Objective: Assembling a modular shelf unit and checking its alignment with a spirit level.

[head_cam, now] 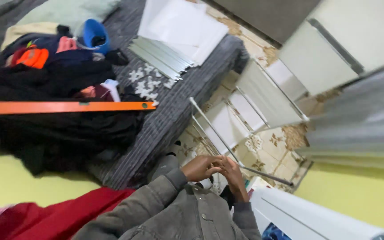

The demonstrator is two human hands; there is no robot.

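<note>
Both hands meet low in the middle of the view, above the patterned tile floor (pixel 263 146). The left hand (pixel 203 168) and the right hand (pixel 233 174) press together with fingers curled, touching each other; whether they grip anything small between them cannot be told. Both wrists come out of grey jacket sleeves (pixel 165 200). Just beside the hands a thin metal rod (pixel 227 149) of a white panel frame (pixel 254 111) runs slantwise over the floor. On the grey striped bed cover (pixel 174 111), near its edge, lie a bundle of grey rails (pixel 158 55), white plastic connectors (pixel 145 82) and white panels (pixel 183 26). An orange spirit level (pixel 63 107) rests across dark clothes (pixel 54 129).
</note>
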